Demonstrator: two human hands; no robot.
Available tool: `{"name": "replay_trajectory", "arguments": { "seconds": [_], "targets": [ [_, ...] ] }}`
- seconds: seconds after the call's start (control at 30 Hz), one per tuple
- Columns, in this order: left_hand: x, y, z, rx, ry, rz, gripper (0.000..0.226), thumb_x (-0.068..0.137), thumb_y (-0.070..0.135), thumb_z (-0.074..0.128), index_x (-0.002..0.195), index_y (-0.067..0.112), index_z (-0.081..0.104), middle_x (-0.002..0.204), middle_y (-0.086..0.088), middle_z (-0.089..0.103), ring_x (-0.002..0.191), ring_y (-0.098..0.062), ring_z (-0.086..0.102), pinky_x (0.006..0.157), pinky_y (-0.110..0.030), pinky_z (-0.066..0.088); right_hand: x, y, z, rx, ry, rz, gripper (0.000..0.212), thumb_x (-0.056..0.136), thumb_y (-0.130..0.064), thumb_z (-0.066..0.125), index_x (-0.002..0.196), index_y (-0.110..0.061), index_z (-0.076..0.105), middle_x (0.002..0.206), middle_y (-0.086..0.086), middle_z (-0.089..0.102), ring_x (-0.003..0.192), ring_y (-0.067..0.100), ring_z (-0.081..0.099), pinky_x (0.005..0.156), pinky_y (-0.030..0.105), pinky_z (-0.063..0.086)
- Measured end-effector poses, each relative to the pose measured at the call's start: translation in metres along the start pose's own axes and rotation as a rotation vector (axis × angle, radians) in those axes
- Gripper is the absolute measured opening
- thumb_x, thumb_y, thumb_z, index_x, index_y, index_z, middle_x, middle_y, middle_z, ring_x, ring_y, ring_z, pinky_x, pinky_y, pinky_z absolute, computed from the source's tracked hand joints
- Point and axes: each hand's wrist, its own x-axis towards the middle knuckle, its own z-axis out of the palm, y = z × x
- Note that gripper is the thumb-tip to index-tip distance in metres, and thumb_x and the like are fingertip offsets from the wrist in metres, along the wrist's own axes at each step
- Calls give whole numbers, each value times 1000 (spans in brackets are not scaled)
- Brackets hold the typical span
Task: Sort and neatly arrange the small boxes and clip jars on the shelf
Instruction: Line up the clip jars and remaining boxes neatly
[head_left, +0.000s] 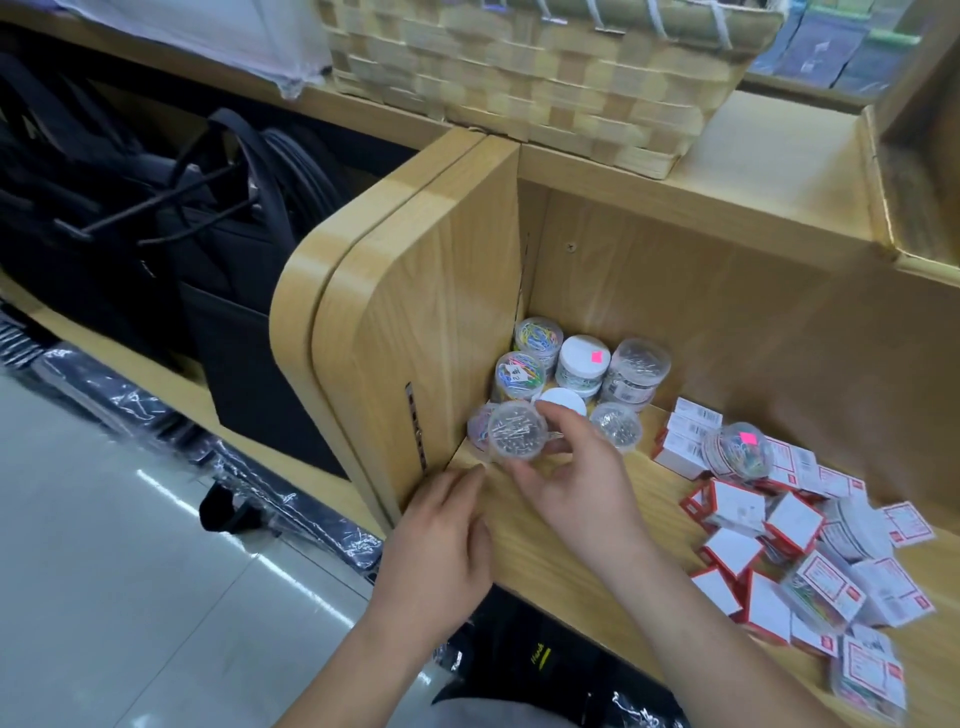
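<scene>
Several round clip jars (582, 358) stand grouped in the shelf's back left corner, some with coloured clips, some with silver ones. My right hand (571, 478) grips a clear jar of silver pins (517, 431) at the front of that group, close to the left wall. My left hand (441, 535) rests with relaxed fingers on the shelf's front edge (498, 561) beside it, holding nothing. A loose heap of small red-and-white boxes (779, 535) lies at the right. One more jar of coloured clips (740, 449) lies on its side among them.
A rounded wooden side panel (395, 322) closes the shelf on the left. Above sits a woven basket (545, 73). Black bags (156, 218) hang in the neighbouring bay. Wrapped goods line the tiled floor (104, 597) below.
</scene>
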Motion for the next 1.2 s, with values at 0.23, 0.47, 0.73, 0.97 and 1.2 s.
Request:
{"name": "replay_trajectory", "arguments": {
  "seconds": [0.23,0.47,0.73,0.97,1.2],
  "targets": [
    [-1,-5,8,-140,-11,-65,37,91,21,59,126,11,62,124,2,61,114,-18,60,98,-31,49,6,6,25,199,26,238,52,76,-15,88,122,-15,63,109,-5,72,98,7,70,90,27,58],
    [0,-10,5,-142,-63,-15,38,95,30,55,129,14,60,128,3,60,117,-17,59,97,-34,50,12,6,27,206,-6,220,36,90,-2,73,125,-2,66,101,-10,74,94,-5,70,90,18,55],
    [4,1,3,-192,-85,100,31,91,25,57,120,20,65,117,12,63,104,-11,64,87,-32,54,-35,-11,-8,174,-6,278,25,89,-16,75,114,-14,72,96,-14,72,84,-5,67,78,13,53],
    [-1,57,56,-391,-382,234,30,88,23,62,118,26,67,114,19,61,109,-8,62,90,-36,54,-116,16,-90,2,168,323,23,86,-22,79,84,-42,69,83,-23,72,74,2,67,70,21,54],
    [-3,106,106,-322,-449,302,50,82,34,68,131,28,60,119,21,53,105,-4,60,89,-34,54,-173,76,-160,-164,534,381,33,81,-13,82,92,-41,68,91,-19,64,77,6,63,65,26,51]
  ]
}}
